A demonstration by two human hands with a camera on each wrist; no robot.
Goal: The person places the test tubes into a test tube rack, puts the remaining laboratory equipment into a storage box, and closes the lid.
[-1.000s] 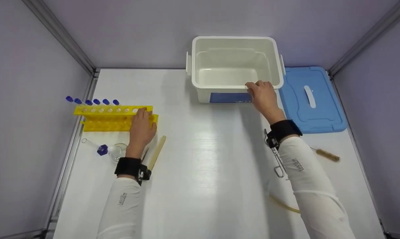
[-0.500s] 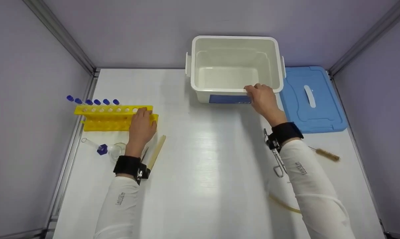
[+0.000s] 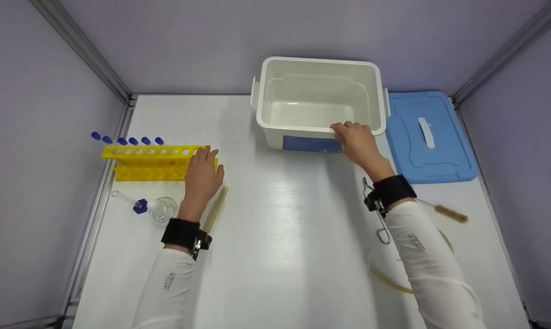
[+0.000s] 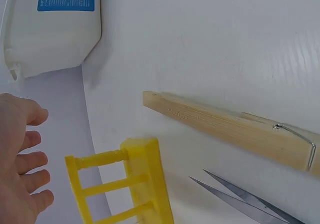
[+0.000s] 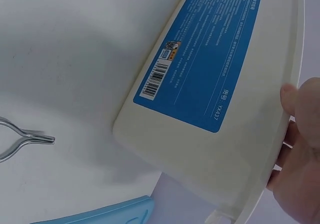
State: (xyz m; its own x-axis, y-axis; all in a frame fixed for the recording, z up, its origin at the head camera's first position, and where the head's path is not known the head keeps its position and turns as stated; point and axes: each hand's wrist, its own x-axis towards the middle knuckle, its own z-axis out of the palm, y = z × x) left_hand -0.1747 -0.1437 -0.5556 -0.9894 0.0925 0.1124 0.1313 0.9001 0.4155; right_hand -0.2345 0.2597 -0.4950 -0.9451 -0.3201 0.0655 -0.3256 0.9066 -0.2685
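Observation:
My right hand grips the front rim of a white plastic storage box, thumb outside and fingers over the edge. A blue printed label covers part of the box's outer wall in the right wrist view. My left hand hovers over the right end of a yellow test tube rack, holding nothing. Its fingers hang apart from the rack in the left wrist view. Several blue-capped tubes lean at the rack's back. A wooden test tube clamp and metal tweezers lie nearby.
A blue lid lies right of the box. Metal tongs, a bristle brush and tan tubing lie around my right forearm. A glass flask and a slim glass piece with a purple hexagonal base sit at left.
The box has come toward me and slightly left in my right hand, turning a little. My left hand has lifted from the rack and shifted right. The rack has stayed put.

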